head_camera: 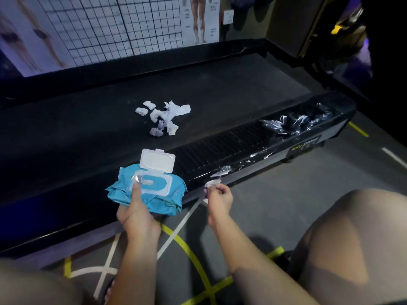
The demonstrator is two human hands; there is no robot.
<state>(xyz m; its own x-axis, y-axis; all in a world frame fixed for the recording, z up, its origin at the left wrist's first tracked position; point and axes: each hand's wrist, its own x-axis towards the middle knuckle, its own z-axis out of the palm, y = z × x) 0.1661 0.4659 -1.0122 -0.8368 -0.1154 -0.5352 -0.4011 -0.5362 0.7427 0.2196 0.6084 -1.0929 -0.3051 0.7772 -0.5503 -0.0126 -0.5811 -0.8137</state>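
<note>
Wipe pack (164,200), blue, lid flipped open, gripped in left hand (136,214), thumb on top, above treadmill side rail (220,144). Right hand (220,199) pinching small white wipe (211,183) at white-smeared rail edge. Crumpled wipes (165,116) on belt (88,119); gridded chart (110,25) behind.

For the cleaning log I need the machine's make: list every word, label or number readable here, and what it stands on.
Nothing reads for certain.
Label on the side of the treadmill: yellow-green lettering, perhaps ending "STRONG", blurred.
Wall posters: small print beside leg figures, too small.
Wipe pack in the left hand: no legible print.
</note>
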